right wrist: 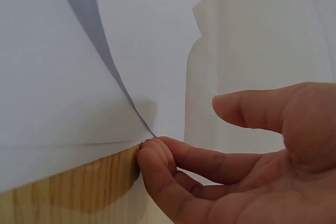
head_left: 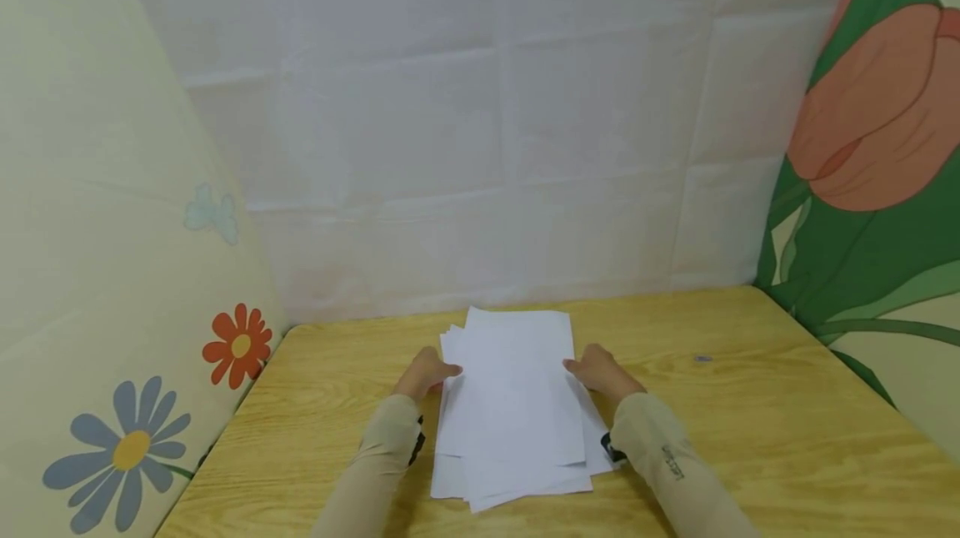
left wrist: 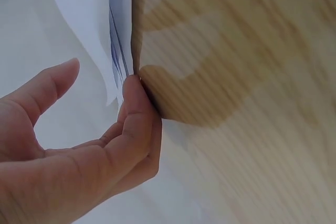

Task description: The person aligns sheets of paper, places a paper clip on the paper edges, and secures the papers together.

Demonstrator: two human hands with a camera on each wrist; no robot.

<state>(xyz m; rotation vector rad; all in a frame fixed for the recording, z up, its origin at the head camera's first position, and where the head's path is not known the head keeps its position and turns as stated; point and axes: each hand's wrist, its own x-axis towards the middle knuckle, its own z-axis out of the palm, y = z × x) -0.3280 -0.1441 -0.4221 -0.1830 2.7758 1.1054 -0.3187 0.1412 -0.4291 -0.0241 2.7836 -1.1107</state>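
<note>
A loose stack of white paper sheets (head_left: pixel 517 404) lies on the wooden table, its sheets fanned at uneven angles. At the stack's left edge is my left hand (head_left: pixel 429 372); in the left wrist view its fingertips (left wrist: pixel 135 88) touch the sheet edges, while the thumb stands raised and apart. My right hand (head_left: pixel 602 371) is at the opposite edge. There, in the right wrist view, the fingertips (right wrist: pixel 157 153) meet the paper's edge low by the tabletop, with the thumb lifted away from them. Gaps show between some sheets in both wrist views.
The wood-grain table (head_left: pixel 750 438) extends to both sides of the paper. A small bluish object (head_left: pixel 702 359) lies to the right. White cloth (head_left: pixel 487 146) hangs behind the table, with flower-printed cloth (head_left: pixel 112 271) at the left and a tulip-printed one (head_left: pixel 885 121) at the right.
</note>
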